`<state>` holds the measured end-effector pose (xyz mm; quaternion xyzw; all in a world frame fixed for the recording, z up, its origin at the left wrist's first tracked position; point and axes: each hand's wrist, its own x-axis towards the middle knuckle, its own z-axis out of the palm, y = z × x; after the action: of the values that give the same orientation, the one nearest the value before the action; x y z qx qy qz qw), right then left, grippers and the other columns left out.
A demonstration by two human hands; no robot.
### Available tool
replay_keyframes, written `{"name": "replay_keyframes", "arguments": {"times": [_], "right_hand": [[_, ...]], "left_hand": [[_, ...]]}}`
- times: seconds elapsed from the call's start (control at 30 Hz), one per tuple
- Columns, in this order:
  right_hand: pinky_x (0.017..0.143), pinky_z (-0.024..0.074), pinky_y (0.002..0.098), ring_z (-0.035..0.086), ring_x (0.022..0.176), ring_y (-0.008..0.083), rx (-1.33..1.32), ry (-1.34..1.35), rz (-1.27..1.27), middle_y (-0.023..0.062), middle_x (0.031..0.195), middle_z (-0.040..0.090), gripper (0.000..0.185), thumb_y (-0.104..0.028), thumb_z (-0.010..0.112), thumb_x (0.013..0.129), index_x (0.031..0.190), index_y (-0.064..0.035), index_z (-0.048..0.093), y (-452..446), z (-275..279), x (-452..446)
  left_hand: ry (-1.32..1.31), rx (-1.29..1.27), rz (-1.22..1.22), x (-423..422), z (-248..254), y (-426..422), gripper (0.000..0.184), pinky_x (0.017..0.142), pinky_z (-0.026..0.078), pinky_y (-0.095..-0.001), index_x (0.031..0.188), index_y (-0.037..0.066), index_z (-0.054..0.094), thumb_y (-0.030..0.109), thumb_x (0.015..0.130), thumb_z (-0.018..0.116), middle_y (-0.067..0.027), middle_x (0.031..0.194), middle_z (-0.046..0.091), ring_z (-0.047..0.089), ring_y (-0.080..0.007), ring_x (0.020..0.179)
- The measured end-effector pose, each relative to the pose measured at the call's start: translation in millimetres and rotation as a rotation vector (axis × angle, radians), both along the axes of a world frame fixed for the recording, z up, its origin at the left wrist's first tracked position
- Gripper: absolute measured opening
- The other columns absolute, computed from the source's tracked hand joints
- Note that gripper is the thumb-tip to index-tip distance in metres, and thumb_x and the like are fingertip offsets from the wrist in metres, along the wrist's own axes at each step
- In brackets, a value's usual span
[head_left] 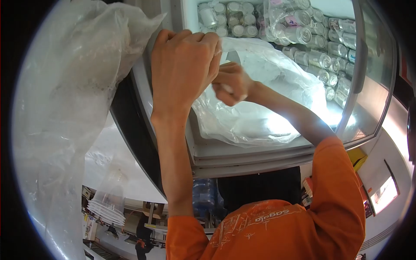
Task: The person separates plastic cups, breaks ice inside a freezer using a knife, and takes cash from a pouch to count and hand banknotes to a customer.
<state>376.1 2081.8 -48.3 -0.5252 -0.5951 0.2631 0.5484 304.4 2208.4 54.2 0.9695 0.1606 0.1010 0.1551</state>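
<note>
Stacked cans (318,59), bluish containers (203,193), yellow object (356,159)

White glare flares inside the freezer (255,159), fisheye edges bending into black

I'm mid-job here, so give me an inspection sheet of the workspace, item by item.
Surface: open freezer, pale interior, lit.
Job's things: clear plastic bag spread inside the freezer, beside rows of can-like containers.
Clutter: large cloudy plastic bag at the view's left, its corner near the left hand.
Left hand: fingers bent, back toward the camera; anything held is hidden.
Right hand: curled closed beside the left, blurred; contents unclear.
Cables: nothing seen.
Surroundings: glass lid at the view's right; bluish bottles beyond the freezer's lower edge.
</note>
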Motion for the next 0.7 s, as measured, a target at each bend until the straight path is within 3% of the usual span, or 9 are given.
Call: {"name": "replay_keyframes", "arguments": {"times": [0.13, 0.2, 0.27, 0.33, 0.4, 0.47, 0.63, 0.7], "right_hand": [[0.046, 0.0409, 0.0348, 0.051, 0.048, 0.0298, -0.225, -0.009, -0.214, 0.0127, 0.054, 0.049, 0.005, -0.002, 0.050, 0.062, 0.058, -0.0013, 0.047, 1.5, -28.9, 20.1], [0.046, 0.0407, 0.0344, 0.050, 0.048, 0.0301, -0.051, -0.064, -0.312, 0.0139, 0.055, 0.049, 0.004, -0.001, 0.049, 0.062, 0.058, -0.0002, 0.048, 18.1, -22.0, 14.8], [0.046, 0.0409, 0.0343, 0.050, 0.048, 0.0305, -0.063, 0.002, -0.343, 0.0148, 0.055, 0.050, 0.004, -0.001, 0.049, 0.063, 0.059, 0.0003, 0.049, 13.0, -4.2, 6.2], [0.046, 0.0413, 0.0346, 0.050, 0.048, 0.0311, -0.158, 0.129, -0.293, 0.0154, 0.056, 0.051, 0.004, -0.002, 0.049, 0.063, 0.060, 0.0002, 0.050, 12.9, 9.3, 16.2], [0.047, 0.0412, 0.0362, 0.050, 0.049, 0.0322, -0.186, -0.024, -0.237, 0.0152, 0.057, 0.052, 0.004, -0.003, 0.050, 0.064, 0.062, -0.0005, 0.051, -4.9, -34.2, 12.7], [0.046, 0.0407, 0.0370, 0.049, 0.048, 0.0323, -0.264, 0.093, -0.151, 0.0144, 0.056, 0.051, 0.004, -0.003, 0.051, 0.064, 0.061, -0.0006, 0.049, -11.1, -54.8, 8.0], [0.045, 0.0393, 0.0374, 0.045, 0.044, 0.0294, -0.090, 0.027, 0.036, 0.0098, 0.050, 0.043, 0.011, -0.003, 0.053, 0.062, 0.058, -0.0041, 0.044, -9.9, -3.8, -8.1], [0.045, 0.0396, 0.0368, 0.047, 0.045, 0.0265, -0.016, 0.004, 0.097, 0.0077, 0.050, 0.044, 0.011, -0.004, 0.055, 0.060, 0.058, -0.0055, 0.044, -9.1, -15.3, -4.4]], "left_hand": [[0.023, -0.009, -0.009, -2.6, 3.3, -4.2, 0.012, 0.065, 0.038, -0.0329, 0.073, 0.006, 0.059, 0.015, 0.081, 0.058, -0.0058, 0.060, 0.056, 0.053, -0.0220, 0.059], [-0.008, 0.013, -0.003, 1.1, 1.7, 4.0, 0.011, 0.065, 0.038, -0.0331, 0.074, 0.006, 0.059, 0.014, 0.080, 0.058, -0.0056, 0.061, 0.057, 0.054, -0.0219, 0.060], [-0.018, -0.004, -0.023, -1.5, -0.8, 2.7, 0.009, 0.066, 0.039, -0.0334, 0.075, 0.005, 0.060, 0.013, 0.080, 0.058, -0.0053, 0.063, 0.058, 0.054, -0.0216, 0.061], [0.021, -0.017, 0.003, -0.6, 1.3, 0.4, 0.010, 0.066, 0.039, -0.0332, 0.076, 0.005, 0.059, 0.014, 0.080, 0.058, -0.0050, 0.064, 0.059, 0.055, -0.0210, 0.061], [0.039, -0.012, -0.015, -0.7, 3.8, 3.3, 0.011, 0.065, 0.038, -0.0328, 0.076, 0.005, 0.060, 0.014, 0.081, 0.058, -0.0047, 0.064, 0.059, 0.054, -0.0206, 0.060], [0.056, 0.007, -0.002, 0.6, 6.0, 3.9, 0.012, 0.065, 0.038, -0.0324, 0.076, 0.005, 0.060, 0.015, 0.082, 0.059, -0.0045, 0.063, 0.058, 0.053, -0.0206, 0.059], [0.018, -0.040, 0.010, 1.9, 1.3, 2.2, 0.013, 0.066, 0.038, -0.0321, 0.074, 0.005, 0.060, 0.016, 0.081, 0.059, -0.0043, 0.060, 0.057, 0.052, -0.0204, 0.058], [-0.027, -0.036, 0.007, 1.8, 1.7, 1.6, 0.012, 0.066, 0.038, -0.0319, 0.069, 0.007, 0.058, 0.014, 0.079, 0.058, -0.0039, 0.058, 0.057, 0.054, -0.0199, 0.058]]}}
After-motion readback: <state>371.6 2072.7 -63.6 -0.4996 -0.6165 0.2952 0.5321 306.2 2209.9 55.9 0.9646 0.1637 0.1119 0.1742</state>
